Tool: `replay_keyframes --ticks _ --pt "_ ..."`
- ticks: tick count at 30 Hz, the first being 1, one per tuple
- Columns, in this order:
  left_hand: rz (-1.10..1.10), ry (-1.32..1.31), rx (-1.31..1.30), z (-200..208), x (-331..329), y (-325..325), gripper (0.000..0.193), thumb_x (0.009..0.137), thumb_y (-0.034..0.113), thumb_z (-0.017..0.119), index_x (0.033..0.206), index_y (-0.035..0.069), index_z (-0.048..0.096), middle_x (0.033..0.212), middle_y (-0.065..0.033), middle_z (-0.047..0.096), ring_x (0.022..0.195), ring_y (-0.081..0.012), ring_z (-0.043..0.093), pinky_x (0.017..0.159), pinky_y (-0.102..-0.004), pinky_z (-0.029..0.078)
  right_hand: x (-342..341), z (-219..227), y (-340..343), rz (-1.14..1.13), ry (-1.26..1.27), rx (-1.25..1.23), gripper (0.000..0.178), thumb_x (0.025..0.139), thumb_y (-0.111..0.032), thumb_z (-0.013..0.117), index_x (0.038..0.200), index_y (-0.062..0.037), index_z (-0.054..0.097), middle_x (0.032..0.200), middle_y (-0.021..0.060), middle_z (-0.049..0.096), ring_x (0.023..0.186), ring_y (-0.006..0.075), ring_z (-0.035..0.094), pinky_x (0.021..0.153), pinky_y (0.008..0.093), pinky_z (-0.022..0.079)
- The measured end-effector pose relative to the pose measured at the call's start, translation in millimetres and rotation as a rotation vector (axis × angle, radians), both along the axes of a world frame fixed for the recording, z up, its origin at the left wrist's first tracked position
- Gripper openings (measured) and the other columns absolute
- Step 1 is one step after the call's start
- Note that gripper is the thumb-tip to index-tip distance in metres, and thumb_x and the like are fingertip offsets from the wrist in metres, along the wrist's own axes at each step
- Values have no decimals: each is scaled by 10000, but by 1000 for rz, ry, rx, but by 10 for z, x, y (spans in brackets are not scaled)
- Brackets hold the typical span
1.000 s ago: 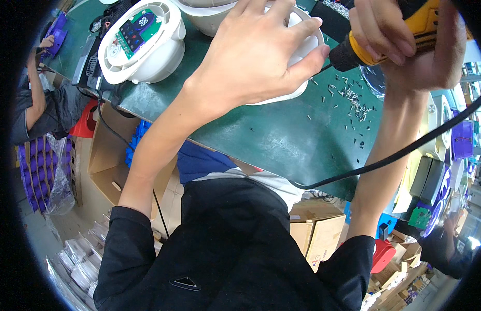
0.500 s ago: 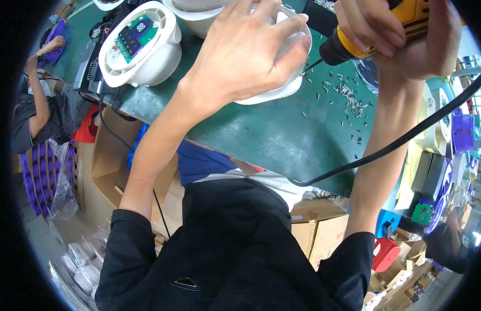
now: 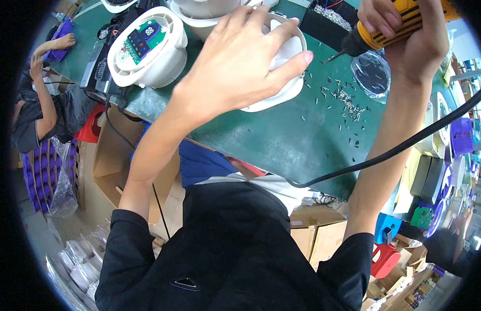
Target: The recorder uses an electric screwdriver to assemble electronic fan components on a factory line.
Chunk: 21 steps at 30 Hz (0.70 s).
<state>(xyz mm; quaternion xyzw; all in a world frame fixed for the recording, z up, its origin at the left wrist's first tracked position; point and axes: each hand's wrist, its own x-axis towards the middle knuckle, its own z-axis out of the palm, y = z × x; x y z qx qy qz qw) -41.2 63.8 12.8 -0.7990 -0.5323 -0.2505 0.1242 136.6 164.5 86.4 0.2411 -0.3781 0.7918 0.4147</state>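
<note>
left hand [image 3: 240,62] spread, pressing white housing [image 3: 284,78] on tabletop [image 3: 282,135] | right hand [image 3: 406,31] gripping yellow screwdriver [image 3: 375,28] | screws [image 3: 344,98] beside housing

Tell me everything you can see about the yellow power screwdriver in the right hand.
The yellow and black corded power screwdriver looks like ribbed plastic, with a dark nose and a thin metal bit slanting down to the left. The bit tip hangs just above the green work mat, beside the white round plastic housing that the left hand covers. The right hand wraps around its grip. A black cable leaves the top right edge of the picture and curves past the right forearm. Loose small screws lie below the bit.
</note>
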Motion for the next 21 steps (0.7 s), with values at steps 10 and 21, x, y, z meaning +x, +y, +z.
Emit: replay_keyframes --ticks 10,21 --pt "-236 59 27 116 177 54 350 841 270 753 1128 75 705 1367 -166 576 1326 -355 517 1077 -466 455 143 234 -408 -1157 -771 436 391 1017 -453 609 965 -72 534 490 -27 467 351 74 467 370 210 444" --pt "-215 231 24 -112 356 188 220 807 105 693 1006 17 658 1105 -138 606 1181 -333 581 1053 -471 465 281 240 -329 -1157 -747 522 426 970 -483 658 951 -70 554 499 -32 471 359 77 471 376 214 454"
